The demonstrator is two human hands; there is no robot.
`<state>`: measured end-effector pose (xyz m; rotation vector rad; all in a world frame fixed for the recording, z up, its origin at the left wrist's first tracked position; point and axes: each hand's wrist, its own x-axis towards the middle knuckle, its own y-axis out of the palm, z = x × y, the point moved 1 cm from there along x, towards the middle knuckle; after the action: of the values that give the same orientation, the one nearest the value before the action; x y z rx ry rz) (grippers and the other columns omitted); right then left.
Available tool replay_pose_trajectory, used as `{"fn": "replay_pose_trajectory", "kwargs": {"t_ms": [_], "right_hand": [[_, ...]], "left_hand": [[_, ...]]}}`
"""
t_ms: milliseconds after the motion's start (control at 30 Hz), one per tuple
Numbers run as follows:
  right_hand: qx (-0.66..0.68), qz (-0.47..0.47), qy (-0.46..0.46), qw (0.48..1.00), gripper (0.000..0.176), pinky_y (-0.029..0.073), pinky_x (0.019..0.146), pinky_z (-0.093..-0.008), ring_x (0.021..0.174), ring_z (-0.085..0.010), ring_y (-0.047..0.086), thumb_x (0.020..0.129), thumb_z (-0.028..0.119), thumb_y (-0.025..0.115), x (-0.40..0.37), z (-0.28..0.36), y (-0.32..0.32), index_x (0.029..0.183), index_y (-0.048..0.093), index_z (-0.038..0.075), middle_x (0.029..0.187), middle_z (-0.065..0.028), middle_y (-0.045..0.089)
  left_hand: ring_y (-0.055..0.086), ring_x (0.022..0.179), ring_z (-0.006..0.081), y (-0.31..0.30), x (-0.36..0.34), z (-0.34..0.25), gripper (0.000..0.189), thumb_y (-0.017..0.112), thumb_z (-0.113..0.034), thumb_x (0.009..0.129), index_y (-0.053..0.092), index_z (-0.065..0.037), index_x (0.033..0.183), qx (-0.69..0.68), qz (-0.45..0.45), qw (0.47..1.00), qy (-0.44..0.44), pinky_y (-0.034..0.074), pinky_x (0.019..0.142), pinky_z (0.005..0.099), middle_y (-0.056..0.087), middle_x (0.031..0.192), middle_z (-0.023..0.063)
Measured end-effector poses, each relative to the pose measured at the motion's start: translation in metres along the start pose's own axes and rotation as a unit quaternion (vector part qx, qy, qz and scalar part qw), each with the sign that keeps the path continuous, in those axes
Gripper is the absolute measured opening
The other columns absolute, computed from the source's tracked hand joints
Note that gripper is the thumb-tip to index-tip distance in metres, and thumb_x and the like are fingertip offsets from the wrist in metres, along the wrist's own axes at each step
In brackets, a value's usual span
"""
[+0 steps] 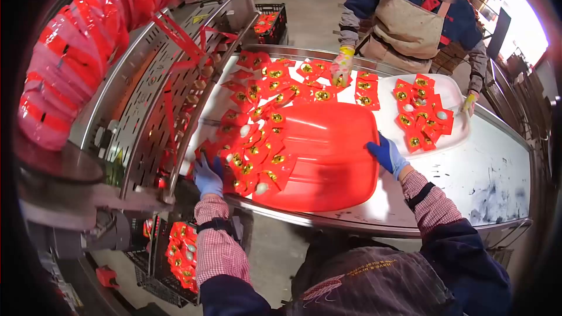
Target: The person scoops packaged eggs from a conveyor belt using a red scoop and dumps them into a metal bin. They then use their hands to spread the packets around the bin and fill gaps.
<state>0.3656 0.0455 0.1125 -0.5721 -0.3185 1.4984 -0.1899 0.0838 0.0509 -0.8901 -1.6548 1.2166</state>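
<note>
A red plastic tray (333, 158) lies on the metal table, its left part covered by small red packets (249, 161) with gold print. Some packets show a pale, egg-like round patch. My right hand (389, 155), in a blue glove, grips the tray's right rim. On the other side, my left hand (208, 177), also blue-gloved, rests at the left edge of the packet pile with its fingers stretched out. More red packets (275, 82) spread over the white surface beyond the tray.
Across the table a co-worker's gloved hand (342, 69) touches packets; their other hand (469, 104) is at a white tray (389, 96) holding packets. A slotted metal machine (143, 117) stands left, below a red-wrapped roll (76, 64). A black crate (155, 257) of packets stands below.
</note>
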Motion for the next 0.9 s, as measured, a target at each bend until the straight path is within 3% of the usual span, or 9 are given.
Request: {"fn": "replay_pose_trajectory", "kwargs": {"t_ms": [167, 333, 500, 633, 700, 733, 800, 833, 900], "right_hand": [[-0.045, -0.018, 0.0, 0.999, 0.052, 0.05, 0.093, -0.0389, 0.11, -0.0342, 0.065, 0.09, 0.027, 0.061, 0.0, 0.01, 0.016, 0.134, 0.052, 0.001, 0.117, -0.0229, 0.067], [0.099, -0.047, 0.083, 0.991, 0.043, 0.049, 0.064, -0.03, 0.071, -0.0129, 0.058, 0.091, 0.018, 0.06, -0.007, 0.019, 0.024, 0.13, 0.056, 0.001, 0.09, -0.0071, 0.068], [0.115, -0.045, 0.183, 0.975, 0.041, 0.046, 0.059, -0.0251, 0.067, -0.0084, 0.055, 0.091, 0.014, 0.061, -0.022, 0.021, 0.007, 0.13, 0.057, 0.003, 0.088, -0.0025, 0.066], [0.101, -0.056, 0.136, 0.984, 0.048, 0.046, 0.061, -0.0236, 0.069, -0.0061, 0.053, 0.093, 0.01, 0.059, -0.051, 0.008, -0.005, 0.139, 0.052, 0.003, 0.09, 0.0005, 0.065], [0.061, -0.099, 0.07, 0.991, 0.048, 0.05, 0.069, -0.0252, 0.079, -0.0077, 0.058, 0.093, 0.009, 0.058, -0.069, 0.001, -0.001, 0.14, 0.05, 0.0, 0.098, -0.0032, 0.068], [0.064, -0.076, 0.121, 0.988, 0.051, 0.051, 0.085, -0.0281, 0.098, -0.0117, 0.06, 0.094, 0.01, 0.059, -0.076, 0.011, -0.001, 0.141, 0.047, -0.002, 0.114, -0.0093, 0.067], [0.08, -0.073, 0.11, 0.988, 0.052, 0.049, 0.091, -0.0291, 0.105, -0.0135, 0.059, 0.094, 0.011, 0.06, -0.08, -0.002, 0.009, 0.142, 0.045, -0.002, 0.12, -0.0114, 0.065], [0.097, -0.068, 0.098, 0.988, 0.054, 0.048, 0.096, -0.0301, 0.112, -0.0152, 0.057, 0.094, 0.011, 0.061, -0.079, -0.006, 0.013, 0.143, 0.044, -0.003, 0.127, -0.0135, 0.063], [0.076, -0.044, 0.097, 0.991, 0.06, 0.047, 0.098, -0.0312, 0.115, -0.0169, 0.058, 0.093, 0.012, 0.064, -0.072, 0.012, 0.026, 0.146, 0.038, -0.002, 0.128, -0.0139, 0.062]], "left_hand": [[0.039, 0.136, 0.0443, 0.067, 0.049, 0.032, 0.071, 0.047, -0.058, 0.095, 0.018, -0.037, 0.156, 0.027, 0.155, 0.974, -0.164, 0.037, 0.109, 0.0529, 0.033, 0.153, 0.021], [0.045, 0.128, 0.0453, 0.101, 0.031, 0.004, 0.053, 0.043, -0.057, 0.097, 0.042, -0.039, 0.146, 0.042, 0.157, 0.985, -0.056, 0.04, 0.106, 0.0535, 0.047, 0.139, 0.0184], [0.044, 0.119, 0.0526, 0.05, -0.068, -0.108, 0.05, 0.054, -0.039, 0.095, 0.051, -0.02, 0.141, -0.197, 0.125, 0.966, 0.109, 0.041, 0.098, 0.0595, 0.044, 0.137, 0.0316], [0.041, 0.128, 0.0513, 0.024, -0.093, -0.143, 0.057, 0.064, -0.036, 0.09, 0.05, -0.021, 0.143, -0.313, 0.143, 0.899, 0.269, 0.037, 0.107, 0.0536, 0.039, 0.144, 0.032], [0.04, 0.13, 0.0506, 0.021, -0.045, -0.123, 0.059, 0.062, -0.041, 0.091, 0.048, -0.022, 0.145, -0.284, 0.018, 0.922, 0.264, 0.037, 0.107, 0.0535, 0.038, 0.147, 0.0297], [0.04, 0.131, 0.0496, 0.053, -0.01, -0.104, 0.058, 0.06, -0.043, 0.092, 0.047, -0.022, 0.145, -0.476, 0.023, 0.866, 0.152, 0.036, 0.107, 0.0543, 0.038, 0.148, 0.0285], [0.038, 0.134, 0.0465, 0.085, 0.056, -0.068, 0.06, 0.058, -0.046, 0.093, 0.045, -0.022, 0.146, -0.386, -0.024, 0.921, 0.037, 0.033, 0.11, 0.0551, 0.038, 0.148, 0.0271], [0.037, 0.136, 0.0444, 0.084, 0.083, -0.058, 0.061, 0.057, -0.047, 0.094, 0.043, -0.021, 0.147, -0.095, -0.073, 0.992, 0.041, 0.031, 0.111, 0.0551, 0.038, 0.148, 0.0269], [0.037, 0.136, 0.0436, 0.107, 0.12, -0.051, 0.058, 0.059, -0.047, 0.093, 0.049, -0.02, 0.142, -0.136, 0.002, 0.99, 0.045, 0.031, 0.111, 0.0543, 0.04, 0.147, 0.0265]]}}
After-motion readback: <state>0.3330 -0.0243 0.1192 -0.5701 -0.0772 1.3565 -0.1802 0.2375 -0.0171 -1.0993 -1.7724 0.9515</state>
